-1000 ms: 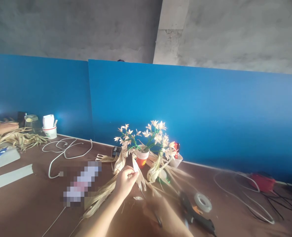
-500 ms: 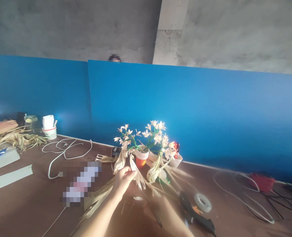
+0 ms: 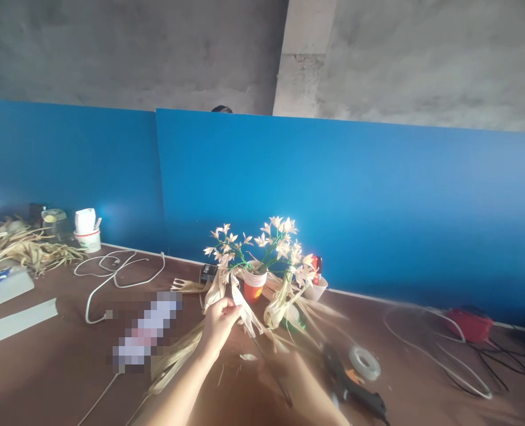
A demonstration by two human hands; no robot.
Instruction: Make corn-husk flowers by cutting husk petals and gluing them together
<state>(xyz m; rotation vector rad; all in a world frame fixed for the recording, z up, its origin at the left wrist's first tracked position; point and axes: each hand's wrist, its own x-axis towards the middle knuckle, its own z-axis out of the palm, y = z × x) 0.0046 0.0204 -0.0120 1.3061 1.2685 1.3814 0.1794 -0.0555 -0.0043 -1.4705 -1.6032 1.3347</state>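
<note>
My left hand is closed, thumb and finger pinching a pale dried corn husk. The husk's lower end is split into strips. Just right of it, my right hand is smeared by motion, closed around a thin dark tool with a narrow tip pointing at the husk. Blur hides the tool's exact kind. Behind both hands, a stack of red and white paper cups holds cream-coloured artificial flowers on green stems. More husks lie around the cups.
A black glue gun and a roll of clear tape lie to the right. White cables and a pile of dried husks are at left. A blue partition borders the table's back.
The other person's hand at the far left has gone from view. Beyond the partition, a head has shifted right. The pinched husk has tilted slightly; my hands stay almost in place.
</note>
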